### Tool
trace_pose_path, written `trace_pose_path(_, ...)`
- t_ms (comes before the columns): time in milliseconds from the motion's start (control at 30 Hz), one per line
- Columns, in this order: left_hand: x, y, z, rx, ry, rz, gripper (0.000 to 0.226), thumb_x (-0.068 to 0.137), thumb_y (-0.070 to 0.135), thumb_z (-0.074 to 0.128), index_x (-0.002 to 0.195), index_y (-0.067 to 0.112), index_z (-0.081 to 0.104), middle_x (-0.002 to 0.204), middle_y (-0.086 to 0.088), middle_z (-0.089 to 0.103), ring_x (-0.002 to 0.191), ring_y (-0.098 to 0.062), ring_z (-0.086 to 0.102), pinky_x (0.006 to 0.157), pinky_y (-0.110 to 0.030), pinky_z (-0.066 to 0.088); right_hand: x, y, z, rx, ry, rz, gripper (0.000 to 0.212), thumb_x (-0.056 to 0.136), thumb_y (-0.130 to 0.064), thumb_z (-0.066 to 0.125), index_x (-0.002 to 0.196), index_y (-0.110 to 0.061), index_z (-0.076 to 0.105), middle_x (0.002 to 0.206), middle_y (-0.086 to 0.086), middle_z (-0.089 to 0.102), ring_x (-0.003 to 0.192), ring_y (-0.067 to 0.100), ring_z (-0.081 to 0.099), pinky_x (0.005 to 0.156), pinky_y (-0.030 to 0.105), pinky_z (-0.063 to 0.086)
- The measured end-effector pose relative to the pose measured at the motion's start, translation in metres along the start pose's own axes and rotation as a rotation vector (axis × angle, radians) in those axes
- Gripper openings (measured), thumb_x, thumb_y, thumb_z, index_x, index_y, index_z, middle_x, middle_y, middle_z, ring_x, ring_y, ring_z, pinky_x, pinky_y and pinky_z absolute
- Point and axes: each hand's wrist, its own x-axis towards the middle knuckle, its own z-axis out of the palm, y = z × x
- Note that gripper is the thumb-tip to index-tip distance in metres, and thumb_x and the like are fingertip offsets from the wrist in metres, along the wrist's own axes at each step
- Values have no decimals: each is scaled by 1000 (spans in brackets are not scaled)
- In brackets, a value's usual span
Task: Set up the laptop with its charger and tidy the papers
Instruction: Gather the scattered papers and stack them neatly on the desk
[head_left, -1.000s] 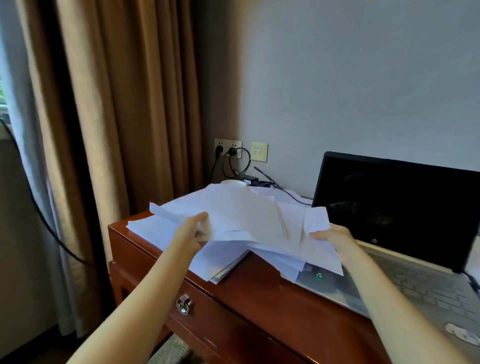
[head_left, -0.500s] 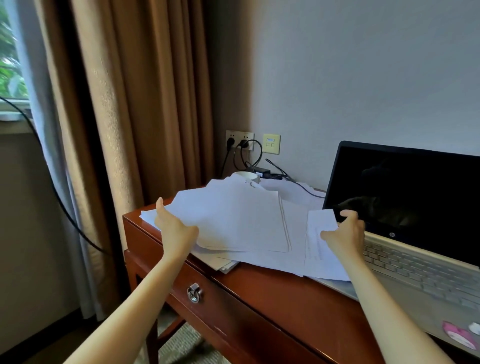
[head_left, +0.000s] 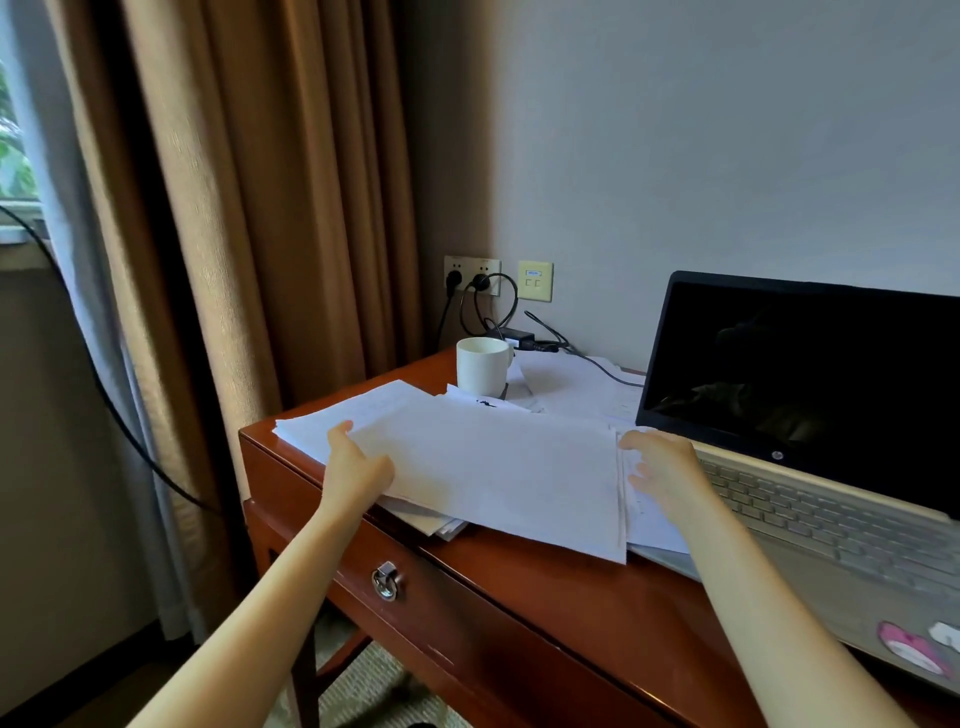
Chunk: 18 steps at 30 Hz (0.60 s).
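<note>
A loose pile of white papers (head_left: 493, 467) lies on the left end of the wooden desk (head_left: 519, 587). My left hand (head_left: 353, 467) touches the pile's left edge with the thumb on top. My right hand (head_left: 660, 467) rests with relaxed fingers at the pile's right edge, over sheets that overlap the laptop. The open silver laptop (head_left: 810, 499) has a dark screen and stands on the right. Its black charger brick (head_left: 514, 338) lies at the back by the wall, its cable plugged into the wall socket (head_left: 472, 275).
A white mug (head_left: 483, 366) stands behind the papers on more sheets. Brown curtains (head_left: 260, 208) hang at the left beside a window. The desk has a drawer with a ring pull (head_left: 387, 582). Pink stickers (head_left: 909, 647) mark the laptop's palm rest.
The papers, lifted and spread a second ago, now lie flatter on the desk. Both hands have shifted to the pile's two sides, and the mug has come into sight.
</note>
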Motion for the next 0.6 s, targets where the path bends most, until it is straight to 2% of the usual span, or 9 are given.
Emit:
trace_pose_path(67, 0, 1, -3, 97, 47, 48, 75, 83, -6, 59, 144, 14, 20, 118, -9, 48, 79, -17, 53, 60, -22, 47, -5, -4, -5, 69, -28, 60, 26, 87, 1, 56, 111, -4, 46, 129, 19, 42, 121, 33, 42, 91, 43, 43)
trace_pose_path(133, 2, 2, -9, 220, 45, 75, 71, 82, -1, 61, 142, 15, 28, 136, -17, 41, 100, -29, 56, 71, -31, 52, -6, -6, -9, 139, -69, 112, 29, 87, 2, 55, 113, -6, 46, 135, 22, 37, 115, 30, 41, 85, 44, 46)
trace_pose_path(233, 4, 1, -15, 320, -101, -15, 58, 84, 8, 58, 137, 12, 33, 126, -19, 51, 109, -34, 54, 87, -37, 49, -6, -7, -11, 221, -111, 181, 20, 87, 2, 53, 105, -4, 48, 135, 25, 35, 107, 29, 42, 85, 45, 46)
trace_pose_path(300, 3, -2, -15, 358, -109, -22, 54, 85, 13, 57, 135, 15, 36, 120, -17, 56, 110, -34, 54, 89, -36, 50, -5, -5, -10, 300, -132, 205, 27, 88, 3, 50, 113, -5, 43, 124, 24, 41, 96, 29, 50, 84, 39, 47)
trace_pose_path(333, 3, -3, -14, 366, -86, -9, 51, 87, 15, 57, 134, 16, 37, 119, -16, 56, 109, -32, 54, 85, -34, 49, -4, -4, -9, 344, -150, 211, 27, 88, 4, 50, 111, -7, 43, 114, 21, 47, 85, 26, 53, 78, 32, 50)
trace_pose_path(400, 3, -3, -13, 371, -62, 16, 45, 90, 15, 55, 132, 16, 39, 121, -14, 56, 101, -26, 54, 78, -30, 46, -4, -3, -6, 289, -154, 186, 20, 85, 7, 51, 100, -7, 48, 91, 15, 57, 68, 20, 55, 52, 21, 51)
trace_pose_path(467, 6, 0, -13, 332, -63, 28, 43, 91, 13, 54, 132, 13, 42, 121, -14, 56, 90, -21, 52, 69, -24, 44, -4, -3, -6, 185, -164, 131, 17, 83, 9, 53, 91, -6, 52, 78, 12, 58, 54, 17, 57, 39, 16, 44)
trace_pose_path(533, 8, 4, -13, 283, -73, 48, 43, 90, 10, 54, 132, 11, 43, 120, -15, 57, 82, -21, 54, 59, -21, 42, -1, -1, -7, 68, -199, 70, 17, 82, 9, 56, 92, -3, 57, 83, 15, 62, 60, 20, 62, 52, 22, 50)
trace_pose_path(600, 11, 5, -14, 251, -78, 61, 43, 90, 7, 55, 131, 10, 44, 124, -16, 55, 82, -20, 55, 59, -19, 43, -1, 1, -5, -187, -199, -20, 22, 81, 9, 59, 101, -1, 59, 97, 17, 62, 83, 27, 60, 72, 30, 48)
